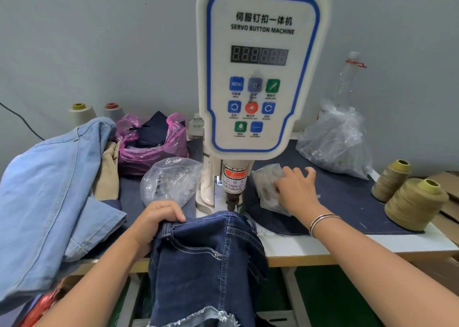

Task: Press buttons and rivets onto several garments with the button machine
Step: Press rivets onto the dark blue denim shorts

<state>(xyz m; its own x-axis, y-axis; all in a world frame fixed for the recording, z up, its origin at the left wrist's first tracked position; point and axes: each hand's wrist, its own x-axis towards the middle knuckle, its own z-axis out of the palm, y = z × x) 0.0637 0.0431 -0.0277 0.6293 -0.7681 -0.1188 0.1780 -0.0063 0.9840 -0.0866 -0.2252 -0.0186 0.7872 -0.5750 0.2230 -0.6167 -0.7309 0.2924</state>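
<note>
The top of the button machine (260, 78) runs off the upper edge, and its display digits are too dim to read. The right hand (295, 190) covers part of the small clear bag (267, 185), whose contents are blurred. The dark jeans (208, 264) hide the die under the press head and run out the bottom edge. The warning label (233, 182) is partly turned away.

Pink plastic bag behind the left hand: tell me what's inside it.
The pink plastic bag holds folded dark navy fabric sticking out of its open top. Anything lower down is blurred by the tinted plastic, so I cannot tell what else it holds.
</note>
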